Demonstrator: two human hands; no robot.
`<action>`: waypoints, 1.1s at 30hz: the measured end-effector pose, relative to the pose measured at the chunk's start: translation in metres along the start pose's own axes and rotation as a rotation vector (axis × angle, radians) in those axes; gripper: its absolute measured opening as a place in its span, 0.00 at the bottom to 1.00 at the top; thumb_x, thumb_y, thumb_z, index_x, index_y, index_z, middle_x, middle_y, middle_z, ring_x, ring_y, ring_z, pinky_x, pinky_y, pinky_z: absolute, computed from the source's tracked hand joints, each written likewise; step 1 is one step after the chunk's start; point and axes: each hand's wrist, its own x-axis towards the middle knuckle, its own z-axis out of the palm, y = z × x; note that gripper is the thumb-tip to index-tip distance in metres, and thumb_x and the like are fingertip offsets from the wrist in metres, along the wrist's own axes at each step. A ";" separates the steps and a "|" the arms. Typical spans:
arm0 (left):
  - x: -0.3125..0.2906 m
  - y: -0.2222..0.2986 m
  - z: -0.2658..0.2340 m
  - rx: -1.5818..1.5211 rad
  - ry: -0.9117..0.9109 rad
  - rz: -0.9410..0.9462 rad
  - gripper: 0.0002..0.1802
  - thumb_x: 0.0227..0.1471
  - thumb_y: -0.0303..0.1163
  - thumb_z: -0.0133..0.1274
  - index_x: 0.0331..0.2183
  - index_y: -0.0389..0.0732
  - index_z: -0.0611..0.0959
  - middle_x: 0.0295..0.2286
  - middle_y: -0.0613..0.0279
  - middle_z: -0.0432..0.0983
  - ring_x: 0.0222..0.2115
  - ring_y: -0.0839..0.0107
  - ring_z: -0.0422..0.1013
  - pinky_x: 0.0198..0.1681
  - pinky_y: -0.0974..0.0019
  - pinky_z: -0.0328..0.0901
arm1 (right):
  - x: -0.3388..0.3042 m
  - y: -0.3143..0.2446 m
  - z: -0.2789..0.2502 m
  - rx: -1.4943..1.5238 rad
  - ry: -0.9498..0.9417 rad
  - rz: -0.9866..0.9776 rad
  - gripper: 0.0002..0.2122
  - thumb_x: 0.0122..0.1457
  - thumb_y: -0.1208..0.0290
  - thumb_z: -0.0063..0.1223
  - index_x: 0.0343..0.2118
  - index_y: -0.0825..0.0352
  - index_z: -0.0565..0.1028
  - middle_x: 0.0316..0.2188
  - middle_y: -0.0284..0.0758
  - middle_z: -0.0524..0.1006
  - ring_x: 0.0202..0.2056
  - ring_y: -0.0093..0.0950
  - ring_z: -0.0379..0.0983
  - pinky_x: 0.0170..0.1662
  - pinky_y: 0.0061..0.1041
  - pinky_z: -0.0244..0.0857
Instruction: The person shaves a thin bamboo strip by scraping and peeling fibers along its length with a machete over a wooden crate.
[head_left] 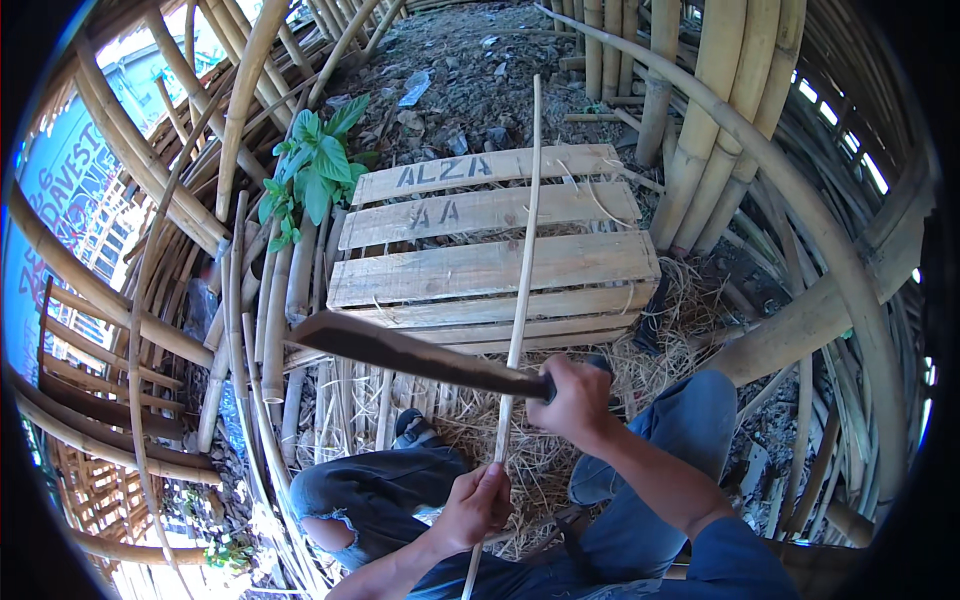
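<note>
My left hand [474, 507] is closed around the lower part of a long, thin bamboo strip [527, 240]. The strip slants upward and away from me, passing over a slatted wooden crate. In my right hand [577, 404] is the dark handle of a machete [420, 362]. Its broad, dark blade points left and lies across the strip, above my left hand. Whether the edge touches the strip I cannot tell.
The wooden crate [490, 266] stands in front of my knees, with pale shavings [520, 460] around it. Bamboo poles [725, 110] crowd the right side, and more poles [270, 320] lean at the left beside a green plant [322, 165]. Rubble covers the ground [450, 70] beyond.
</note>
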 end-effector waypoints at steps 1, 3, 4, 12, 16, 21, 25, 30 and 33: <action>0.000 0.000 -0.001 -0.004 0.001 0.005 0.23 0.62 0.45 0.30 0.21 0.42 0.64 0.10 0.71 0.49 0.09 0.80 0.46 0.12 0.74 0.42 | -0.003 -0.004 0.002 0.042 -0.015 0.012 0.13 0.29 0.70 0.61 0.20 0.63 0.69 0.14 0.34 0.70 0.17 0.34 0.71 0.21 0.31 0.63; 0.000 -0.001 -0.003 0.052 -0.014 0.054 0.23 0.62 0.45 0.30 0.21 0.41 0.64 0.10 0.71 0.49 0.09 0.80 0.46 0.11 0.74 0.42 | -0.003 -0.011 -0.005 0.069 -0.013 -0.068 0.13 0.29 0.70 0.61 0.20 0.62 0.69 0.13 0.34 0.70 0.16 0.34 0.70 0.22 0.32 0.64; -0.001 -0.001 -0.002 0.049 -0.011 0.054 0.23 0.62 0.45 0.30 0.21 0.41 0.64 0.10 0.71 0.49 0.09 0.80 0.46 0.11 0.74 0.42 | -0.002 -0.013 -0.011 0.065 -0.032 -0.097 0.13 0.29 0.70 0.61 0.20 0.62 0.69 0.13 0.34 0.70 0.16 0.34 0.70 0.22 0.32 0.64; -0.003 -0.009 -0.004 0.108 0.012 0.103 0.21 0.63 0.44 0.31 0.23 0.40 0.65 0.10 0.70 0.50 0.10 0.81 0.46 0.12 0.73 0.42 | -0.002 -0.004 -0.008 0.017 0.032 -0.019 0.13 0.30 0.70 0.61 0.18 0.63 0.66 0.12 0.36 0.70 0.15 0.34 0.70 0.20 0.33 0.64; -0.003 -0.011 -0.003 0.205 0.034 0.129 0.21 0.62 0.44 0.31 0.23 0.40 0.65 0.11 0.71 0.50 0.10 0.81 0.46 0.12 0.73 0.43 | 0.004 -0.007 -0.018 0.021 -0.042 -0.087 0.15 0.27 0.68 0.63 0.16 0.63 0.66 0.12 0.35 0.68 0.16 0.35 0.70 0.22 0.34 0.63; -0.001 -0.010 0.000 0.268 0.095 0.199 0.21 0.62 0.44 0.32 0.23 0.40 0.65 0.11 0.70 0.50 0.10 0.80 0.47 0.12 0.73 0.43 | 0.005 -0.001 -0.014 0.024 -0.059 -0.027 0.14 0.25 0.69 0.61 0.17 0.64 0.68 0.13 0.35 0.70 0.18 0.37 0.70 0.24 0.34 0.62; -0.002 -0.005 -0.001 0.136 0.064 0.108 0.21 0.62 0.44 0.32 0.23 0.40 0.65 0.10 0.70 0.50 0.10 0.80 0.48 0.12 0.73 0.43 | 0.006 0.003 -0.013 0.021 -0.051 -0.060 0.13 0.25 0.69 0.61 0.16 0.64 0.68 0.13 0.36 0.70 0.17 0.37 0.70 0.23 0.34 0.62; -0.009 -0.010 -0.010 -0.067 -0.049 -0.019 0.21 0.62 0.43 0.33 0.22 0.40 0.67 0.11 0.68 0.58 0.09 0.80 0.53 0.12 0.74 0.49 | 0.010 0.028 -0.009 -0.109 0.009 0.035 0.11 0.27 0.71 0.60 0.16 0.63 0.69 0.12 0.36 0.70 0.15 0.37 0.69 0.21 0.33 0.63; -0.011 -0.013 -0.014 -0.019 -0.068 -0.002 0.21 0.62 0.43 0.33 0.22 0.40 0.67 0.10 0.68 0.57 0.09 0.80 0.52 0.12 0.74 0.48 | 0.021 0.031 -0.016 -0.117 0.115 0.089 0.08 0.30 0.73 0.58 0.15 0.63 0.69 0.12 0.37 0.70 0.16 0.36 0.70 0.21 0.31 0.64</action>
